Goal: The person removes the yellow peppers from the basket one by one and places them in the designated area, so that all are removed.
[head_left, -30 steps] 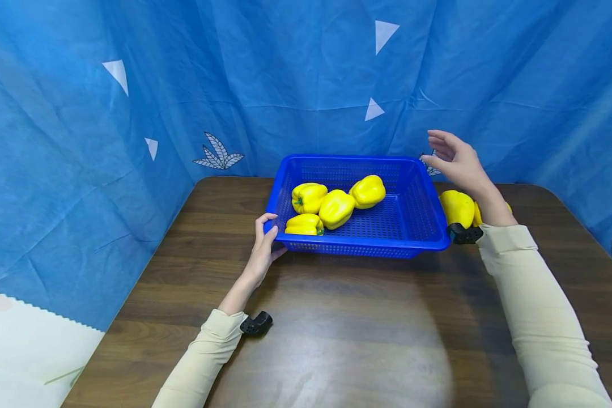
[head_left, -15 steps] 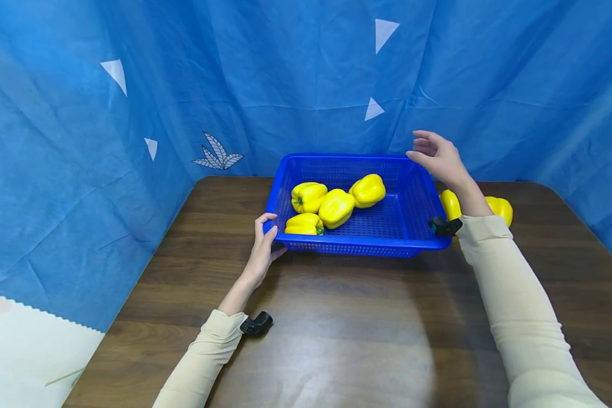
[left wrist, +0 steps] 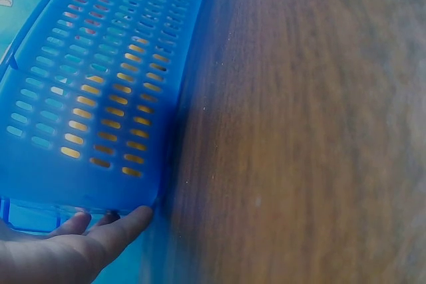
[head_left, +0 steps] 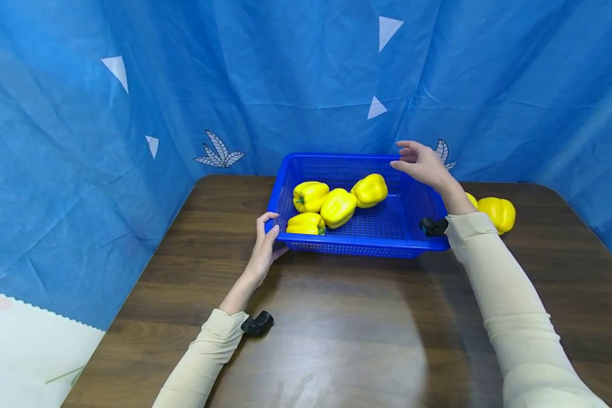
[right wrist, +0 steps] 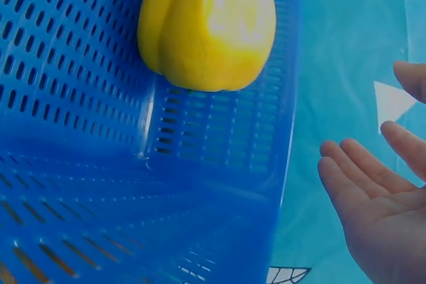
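A blue plastic basket (head_left: pixel 357 242) with slotted walls holds several yellow bell peppers (head_left: pixel 338 208), most of them grouped toward its left side. At its front left corner my left hand (head_left: pixel 260 255) grips the rim; in the left wrist view its fingers (left wrist: pixel 123 231) touch the basket's end wall. My right hand (head_left: pixel 424 165) is raised over the back right corner, fingers spread and loosely bent, holding nothing. From the right wrist it appears beyond the rim, apart from the yellow pepper (right wrist: pixel 206 28) inside.
On the brown wooden table (head_left: pixel 336 328), right of the basket, lies another yellow pepper (head_left: pixel 497 214). One more beside it is mostly hidden behind my right wrist. A blue curtain (head_left: pixel 306 73) hangs behind the table and to the left.
My right hand has moved left and slightly down, from beside the basket to over its back right corner. The left hand and basket have stayed in place.
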`<state>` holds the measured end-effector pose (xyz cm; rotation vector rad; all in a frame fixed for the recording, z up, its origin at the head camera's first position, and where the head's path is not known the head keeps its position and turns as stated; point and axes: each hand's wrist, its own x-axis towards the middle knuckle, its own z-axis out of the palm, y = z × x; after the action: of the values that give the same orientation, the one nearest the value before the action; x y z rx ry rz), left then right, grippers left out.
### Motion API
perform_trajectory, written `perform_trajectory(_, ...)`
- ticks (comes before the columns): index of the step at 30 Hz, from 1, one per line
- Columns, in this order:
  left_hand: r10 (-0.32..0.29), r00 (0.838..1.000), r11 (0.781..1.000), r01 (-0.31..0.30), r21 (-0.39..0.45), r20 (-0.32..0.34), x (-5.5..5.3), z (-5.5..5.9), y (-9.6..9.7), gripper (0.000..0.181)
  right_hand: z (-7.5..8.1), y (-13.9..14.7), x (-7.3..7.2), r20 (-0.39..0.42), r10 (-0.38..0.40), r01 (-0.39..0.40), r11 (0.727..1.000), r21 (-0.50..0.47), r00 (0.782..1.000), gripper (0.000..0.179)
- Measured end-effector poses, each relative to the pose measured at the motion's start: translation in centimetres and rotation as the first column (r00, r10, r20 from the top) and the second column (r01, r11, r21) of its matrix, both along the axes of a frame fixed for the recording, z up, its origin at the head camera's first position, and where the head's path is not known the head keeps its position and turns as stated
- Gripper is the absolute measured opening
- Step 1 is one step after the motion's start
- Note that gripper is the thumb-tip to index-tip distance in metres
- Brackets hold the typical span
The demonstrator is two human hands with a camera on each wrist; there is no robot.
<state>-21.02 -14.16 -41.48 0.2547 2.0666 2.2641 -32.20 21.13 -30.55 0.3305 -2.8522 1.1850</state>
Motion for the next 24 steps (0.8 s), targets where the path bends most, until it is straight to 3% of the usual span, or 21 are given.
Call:
perform_trajectory(12,-0.002,1.000,1.000,0.002,-0.004,0.001,0.1,0.4,0.1,0.037,-1.3,-1.8,-0.9,0.072,0.059,-0.066,0.992,0.109,0.996,0.062)
perform_trajectory(24,0.006,1.000,1.000,-0.006,-0.009,0.004,0.2,0.3,0.1,0.035,-1.8,-3.6,-1.5,0.156,0.116,-0.150,0.963,0.225,0.981,0.057)
